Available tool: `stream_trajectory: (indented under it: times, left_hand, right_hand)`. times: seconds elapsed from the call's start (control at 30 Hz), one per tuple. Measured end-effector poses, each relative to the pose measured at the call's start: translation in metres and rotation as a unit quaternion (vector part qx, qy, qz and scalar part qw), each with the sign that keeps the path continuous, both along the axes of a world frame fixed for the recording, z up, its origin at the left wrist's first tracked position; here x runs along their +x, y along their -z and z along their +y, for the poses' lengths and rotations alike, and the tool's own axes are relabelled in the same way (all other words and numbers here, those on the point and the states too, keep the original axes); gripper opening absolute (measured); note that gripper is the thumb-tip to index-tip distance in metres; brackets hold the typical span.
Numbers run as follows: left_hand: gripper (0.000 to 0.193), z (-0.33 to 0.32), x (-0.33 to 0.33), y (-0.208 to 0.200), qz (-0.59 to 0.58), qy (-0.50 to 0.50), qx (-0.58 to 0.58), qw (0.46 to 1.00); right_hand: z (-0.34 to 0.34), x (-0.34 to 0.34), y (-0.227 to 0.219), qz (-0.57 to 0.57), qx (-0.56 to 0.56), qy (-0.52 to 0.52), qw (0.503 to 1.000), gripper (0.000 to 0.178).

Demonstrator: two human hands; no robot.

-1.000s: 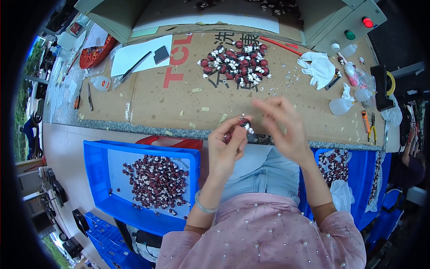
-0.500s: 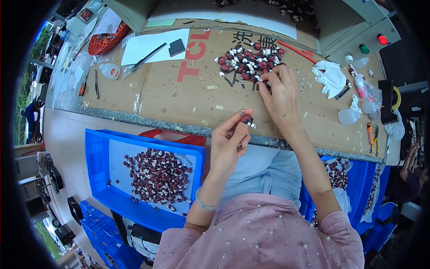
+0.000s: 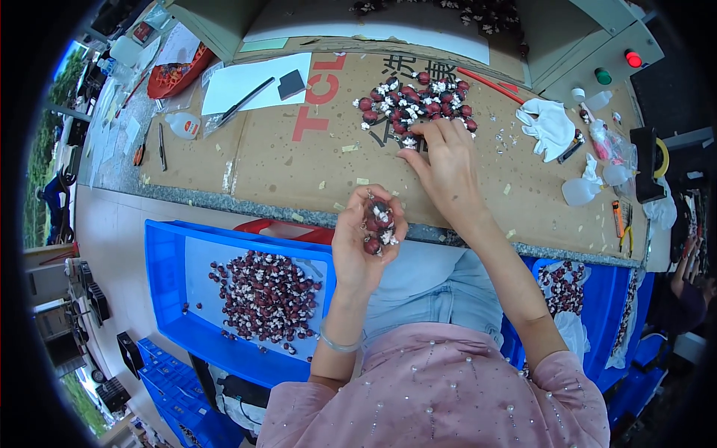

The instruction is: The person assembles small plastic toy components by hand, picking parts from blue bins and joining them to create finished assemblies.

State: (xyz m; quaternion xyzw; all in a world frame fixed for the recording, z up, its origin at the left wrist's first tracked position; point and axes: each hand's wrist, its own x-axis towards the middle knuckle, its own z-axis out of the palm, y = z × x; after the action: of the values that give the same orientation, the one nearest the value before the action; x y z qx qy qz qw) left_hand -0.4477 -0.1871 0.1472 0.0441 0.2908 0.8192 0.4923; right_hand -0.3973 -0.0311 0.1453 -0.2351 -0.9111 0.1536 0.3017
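Note:
My left hand (image 3: pixel 364 243) is raised near the bench's front edge, cupped around a few small dark-red and white parts (image 3: pixel 379 225). My right hand (image 3: pixel 447 170) reaches forward over the cardboard sheet (image 3: pixel 284 160), its fingertips touching the near edge of a pile of the same dark-red and white parts (image 3: pixel 412 103). Whether its fingers pinch a part cannot be told.
A blue bin (image 3: pixel 175 299) with several such parts sits at lower left; another blue bin (image 3: pixel 597 321) at lower right. A white glove (image 3: pixel 551 125), small bottles (image 3: pixel 579 191), pliers (image 3: pixel 626 224), paper (image 3: pixel 246 78) and a red tray (image 3: pixel 175 71) lie about the bench.
My right hand stays at the pile on the cardboard. My left hand keeps the parts and has risen slightly, with the view shifted a little to the left.

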Motion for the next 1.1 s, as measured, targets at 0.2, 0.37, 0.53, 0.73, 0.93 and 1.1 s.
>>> stream_trajectory:
  times: [0.2,0.37,0.53,0.73,0.93,1.1]
  left_hand:
    - [0.028,-0.005,-0.005,0.009,-0.003,0.003,-0.030,1.000]
    - [0.027,0.002,-0.001,0.005,0.074,0.004,-0.088,0.993]
    - [0.019,0.008,0.005,0.000,0.174,0.019,-0.158,0.972]
    - [0.016,0.011,0.013,-0.005,0.255,0.016,-0.192,0.948]
    - [0.021,0.016,0.021,0.002,0.269,0.008,-0.128,0.955]
    - [0.025,0.013,0.020,0.006,0.180,0.008,-0.117,0.977]
  right_hand:
    - [0.002,0.015,-0.002,0.045,-0.057,-0.038,0.997,0.030]
    - [-0.004,0.050,-0.021,0.123,-0.606,-0.081,0.782,0.034]
    - [-0.007,0.071,-0.022,0.138,-0.685,-0.099,0.708,0.036]
    - [-0.010,0.079,-0.024,0.148,-0.694,-0.099,0.698,0.037]
    - [-0.027,0.074,-0.029,0.147,-0.404,-0.099,0.897,0.033]
    - [-0.033,0.069,-0.035,0.127,-0.310,-0.104,0.937,0.035]
